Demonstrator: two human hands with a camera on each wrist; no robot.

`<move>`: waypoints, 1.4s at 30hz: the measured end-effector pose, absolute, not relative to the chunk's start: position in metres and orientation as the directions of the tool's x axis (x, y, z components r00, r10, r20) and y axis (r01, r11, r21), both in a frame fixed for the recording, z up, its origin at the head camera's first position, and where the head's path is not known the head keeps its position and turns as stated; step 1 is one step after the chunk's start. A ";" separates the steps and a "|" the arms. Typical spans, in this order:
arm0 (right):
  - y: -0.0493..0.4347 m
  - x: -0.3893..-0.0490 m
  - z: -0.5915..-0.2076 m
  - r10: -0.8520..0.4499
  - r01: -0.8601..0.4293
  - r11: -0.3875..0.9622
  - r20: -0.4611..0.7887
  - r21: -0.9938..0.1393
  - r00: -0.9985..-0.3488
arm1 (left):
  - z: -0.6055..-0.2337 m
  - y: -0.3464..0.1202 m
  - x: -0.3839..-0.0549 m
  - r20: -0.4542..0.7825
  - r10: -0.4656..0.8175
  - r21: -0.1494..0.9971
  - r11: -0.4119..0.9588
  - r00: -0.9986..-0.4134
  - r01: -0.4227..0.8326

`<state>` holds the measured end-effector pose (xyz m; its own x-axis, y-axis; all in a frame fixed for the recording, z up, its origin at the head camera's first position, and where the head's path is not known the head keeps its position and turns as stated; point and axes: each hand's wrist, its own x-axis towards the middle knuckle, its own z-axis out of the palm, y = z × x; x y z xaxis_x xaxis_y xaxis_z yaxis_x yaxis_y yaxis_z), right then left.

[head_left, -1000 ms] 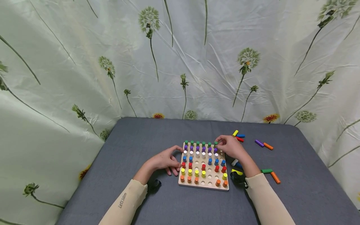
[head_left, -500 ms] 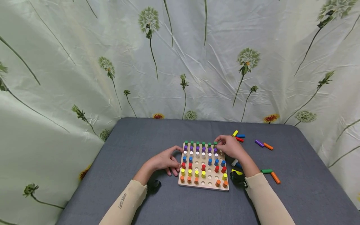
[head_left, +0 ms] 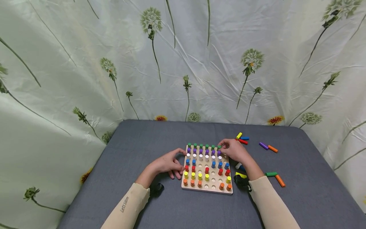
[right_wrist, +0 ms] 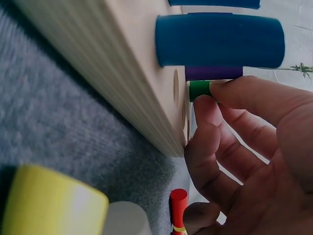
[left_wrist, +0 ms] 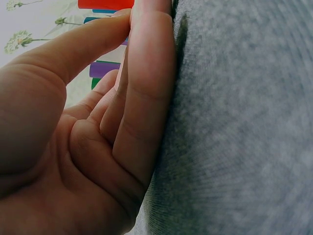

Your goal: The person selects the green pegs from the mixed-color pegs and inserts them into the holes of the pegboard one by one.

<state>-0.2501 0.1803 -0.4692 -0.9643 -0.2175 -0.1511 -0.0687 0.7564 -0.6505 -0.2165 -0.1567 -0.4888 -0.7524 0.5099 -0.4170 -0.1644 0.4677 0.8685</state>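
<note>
A wooden pegboard (head_left: 210, 189) with rows of coloured pegs lies on the table. At its back row, toward the right, my right hand (head_left: 233, 150) pinches a green peg (right_wrist: 199, 90) between thumb and a finger. The right wrist view has this peg low against the board face, beyond a blue peg (right_wrist: 220, 40) and a purple peg (right_wrist: 213, 73). My left hand (head_left: 164, 163) rests at the board's left edge, thumb and index finger spread apart and touching it. Its other fingers lie near the cloth. In the left wrist view, those fingers (left_wrist: 146, 88) partly hide the pegs.
Loose pegs lie right of the board: a yellow peg (head_left: 239, 135) among blue and red ones, a purple peg (head_left: 263, 146) beside an orange peg (head_left: 273, 149), and a green peg (head_left: 271, 174) near another orange peg (head_left: 280, 180). A floral curtain (head_left: 171, 63) hangs behind the table.
My right hand has sunk slightly toward the board, with the green peg a little lower in its fingers. My left hand has stayed put.
</note>
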 end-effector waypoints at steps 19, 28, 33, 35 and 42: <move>0.202 -0.228 -0.442 -0.207 -0.120 0.736 -0.053 -0.666 -0.977 | -0.491 -0.157 -0.215 -0.417 0.520 0.872 0.459 -0.745 -0.168; 0.218 -0.217 -0.431 -0.167 -0.084 0.743 -0.062 -0.664 -0.984 | -0.494 -0.156 -0.215 -0.415 0.522 0.871 0.463 -0.745 -0.161; 0.232 -0.212 -0.427 -0.146 -0.063 0.747 -0.071 -0.662 -0.987 | -0.495 -0.156 -0.215 -0.417 0.523 0.871 0.463 -0.744 -0.163; 0.237 -0.210 -0.426 -0.138 -0.058 0.750 -0.070 -0.659 -0.988 | -0.494 -0.156 -0.215 -0.419 0.520 0.870 0.464 -0.744 -0.166; 0.251 -0.204 -0.422 -0.123 -0.069 0.765 -0.040 -0.640 -0.992 | -0.491 -0.157 -0.216 -0.415 0.518 0.871 0.463 -0.748 -0.163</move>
